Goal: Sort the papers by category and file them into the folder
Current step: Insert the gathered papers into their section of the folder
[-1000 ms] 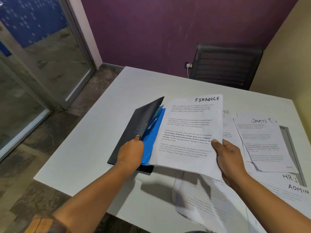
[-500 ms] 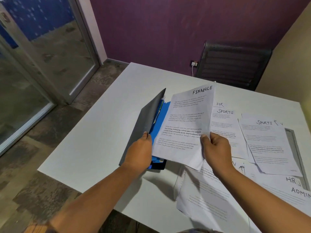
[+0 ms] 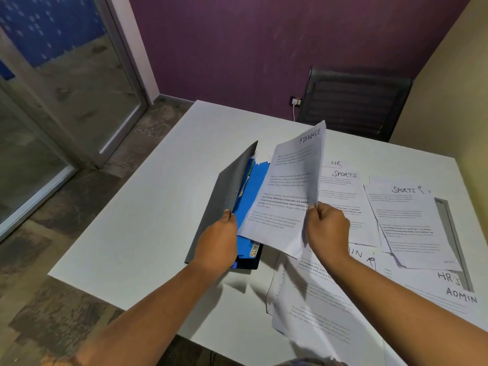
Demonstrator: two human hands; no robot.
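FINANCE sheet (image 3: 287, 191): white printed page, heading handwritten at the top corner; held off the counter, tilted and bowed; its left edge lies over the blue divider (image 3: 250, 186) of the open folder (image 3: 249, 262), its right edge is raised; not yet seated inside.

Right hand (image 3: 327, 231): fingers and thumb pinch the sheet's right edge, low down.

Left hand (image 3: 219, 239): grips the free edge of the dark grey front cover (image 3: 229, 191) and holds it stood up so the folder gapes; the folder's back lies on the white counter (image 3: 148, 207), toward the person's side.

Step in hand, by judgement: filing of the finance category; the page is at the mouth of the folder.

Next move calls for: sliding the sheet leftward and down until it lies flat on the blue divider and square with the spine, with the cover held wide; the bow in the paper may catch on the divider's uneven top edge, so a level entry is wanted; whether a clip or pocket waits inside cannot be told.

Unfiled stock on the counter, right of the folder: left SPORTS sheet (image 3: 340, 196); right SPORTS sheet (image 3: 412, 223), overlapping its neighbours; HR sheet (image 3: 336, 163) peeking out above; ADMIN sheet (image 3: 460, 298) at the far right; an upside-down sheet (image 3: 317, 307) at the near edge.

Beyond: black mesh chair (image 3: 356, 101) against the purple wall.
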